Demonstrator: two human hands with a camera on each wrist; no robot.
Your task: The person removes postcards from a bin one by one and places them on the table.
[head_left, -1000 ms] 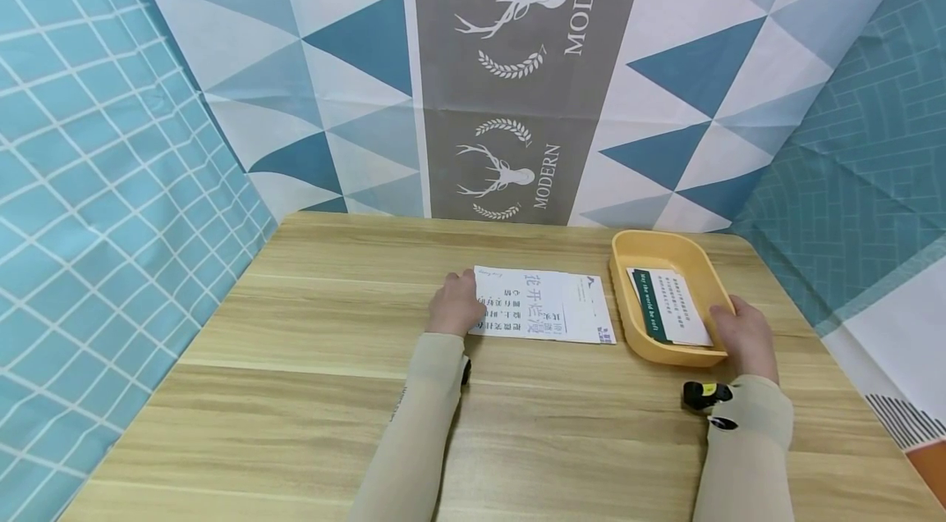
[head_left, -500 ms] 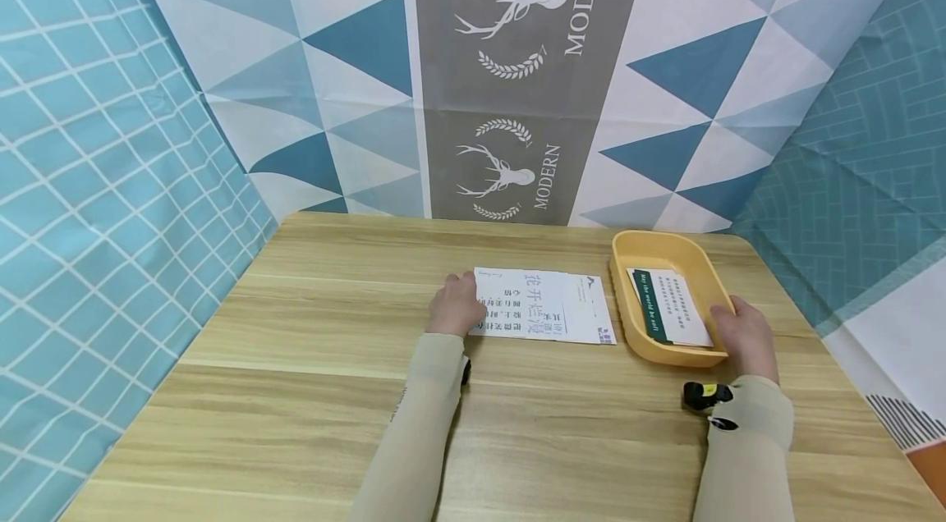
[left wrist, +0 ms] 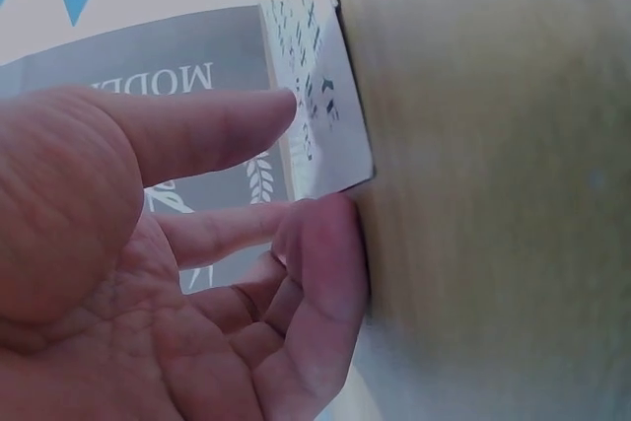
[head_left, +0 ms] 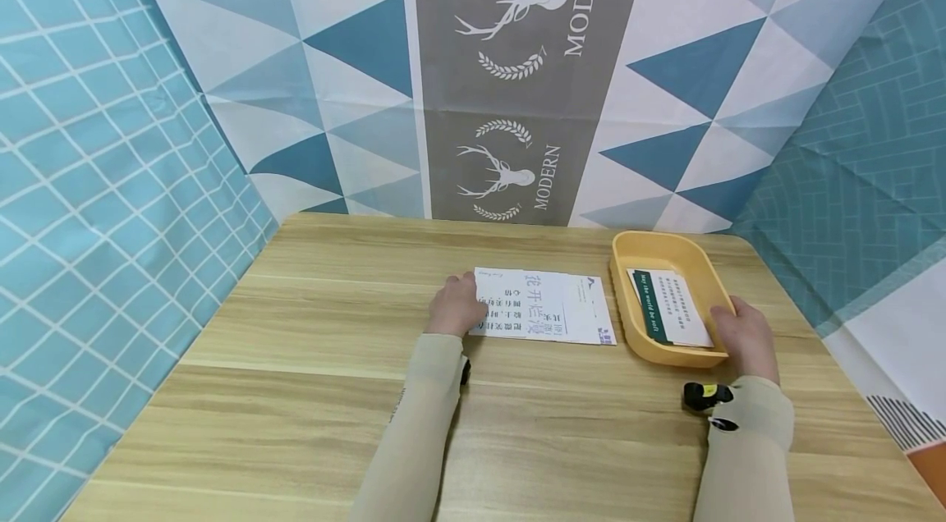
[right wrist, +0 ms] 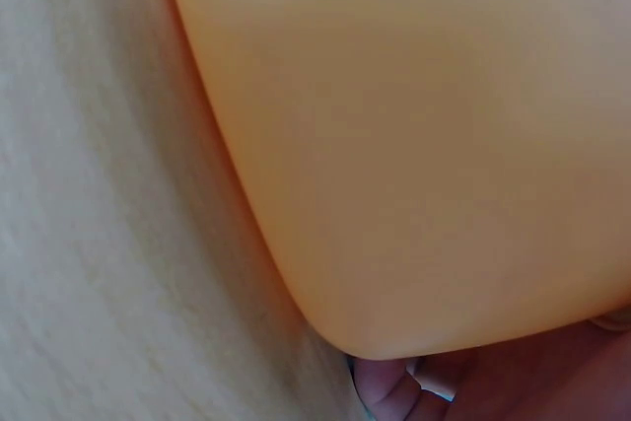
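White printed cards (head_left: 547,306) lie flat and overlapping on the wooden table. At their left end is my left hand (head_left: 456,304). In the left wrist view, its thumb stretches over the corner of a card (left wrist: 330,115), and bent fingertips (left wrist: 330,244) touch the edge. Thumb and fingers stay apart. My right hand (head_left: 745,335) grips the right side of a yellow plastic tray (head_left: 624,239), thumb at the rim. In the right wrist view, the tray's outer wall (right wrist: 414,165) hides much of the hand. Inside the tray lie a white card (head_left: 683,309) and a green one (head_left: 650,307).
The wooden table (head_left: 332,407) extends in front of and left of the cards. Behind it hangs a patterned cloth (head_left: 510,79), with a tiled blue sheet (head_left: 89,177) on the left and a teal one (head_left: 872,161) on the right.
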